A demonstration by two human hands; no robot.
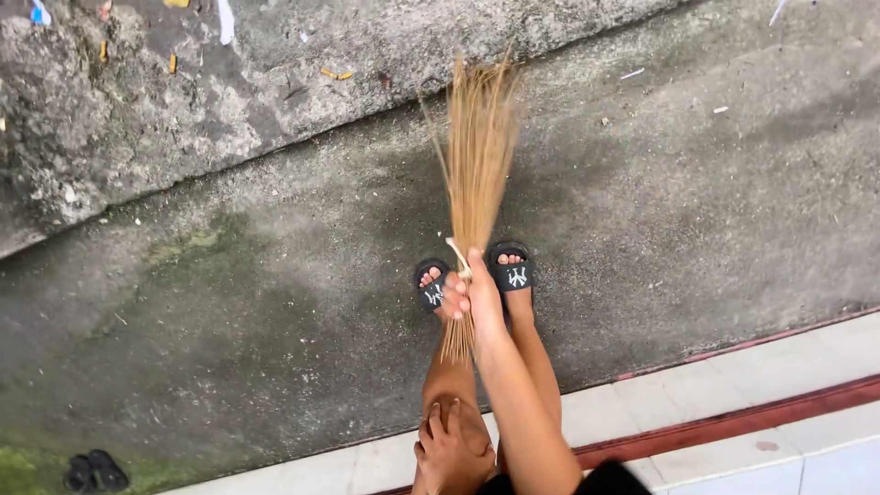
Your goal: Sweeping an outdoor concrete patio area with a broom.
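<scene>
- Head view: right hand (472, 295), arm stretched downward, clenched round a bundled tan stick broom (477, 170) (bristles fanned over the grey concrete ground (275, 275)).
- Left hand (451, 449) rests curled on the knee, grasping nothing.

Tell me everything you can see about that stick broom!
The stick broom is a bundle of thin, stiff, tan-coloured sticks, like dried palm ribs, with no long handle. The sticks are gathered tight where the right hand grips them, with a pale strip at the binding, and a short stub of stick ends pokes out below the fist. Above the hand they fan out, the tips reaching toward the raised concrete ledge. It is held over the damp concrete ground, in front of the person's sandalled feet.
</scene>
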